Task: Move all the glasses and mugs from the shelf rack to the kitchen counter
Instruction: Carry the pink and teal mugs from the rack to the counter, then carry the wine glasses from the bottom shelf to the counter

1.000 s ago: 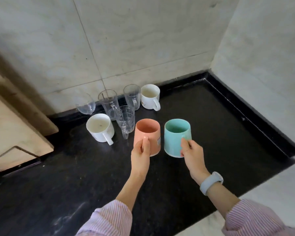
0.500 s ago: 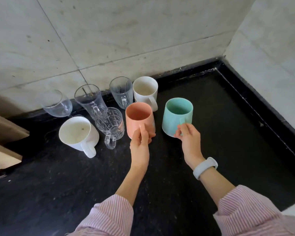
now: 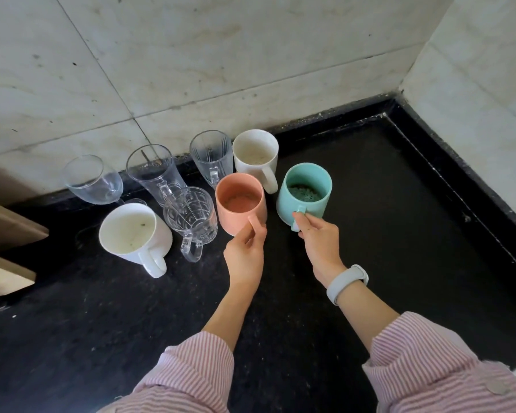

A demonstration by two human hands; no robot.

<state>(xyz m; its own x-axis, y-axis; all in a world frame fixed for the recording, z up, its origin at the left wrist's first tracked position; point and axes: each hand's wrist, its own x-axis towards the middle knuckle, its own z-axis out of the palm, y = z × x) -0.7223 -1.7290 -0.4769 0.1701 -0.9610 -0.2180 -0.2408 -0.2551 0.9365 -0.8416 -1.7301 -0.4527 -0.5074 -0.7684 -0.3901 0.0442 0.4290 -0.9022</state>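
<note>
An orange mug (image 3: 239, 201) and a teal mug (image 3: 306, 192) stand upright on the black kitchen counter (image 3: 385, 234). My left hand (image 3: 246, 254) pinches the orange mug's handle. My right hand (image 3: 319, 244) grips the teal mug's handle. Behind and left of them stand a cream mug (image 3: 255, 155), a large white mug (image 3: 133, 231), a patterned glass mug (image 3: 191, 217), a ribbed glass mug (image 3: 212, 156), a tall glass mug (image 3: 154, 171) and a stemless glass (image 3: 91, 180). The shelf rack is out of view.
Marble walls (image 3: 221, 55) meet in a corner at the back right. A raised black rim (image 3: 459, 162) edges the counter on the right. Wooden boards (image 3: 3, 234) jut in at the left edge. Bare counter lies in front of and right of the mugs.
Both mugs moved away from me, toward the group, and now rest on the counter. The camera has come closer and tilted down.
</note>
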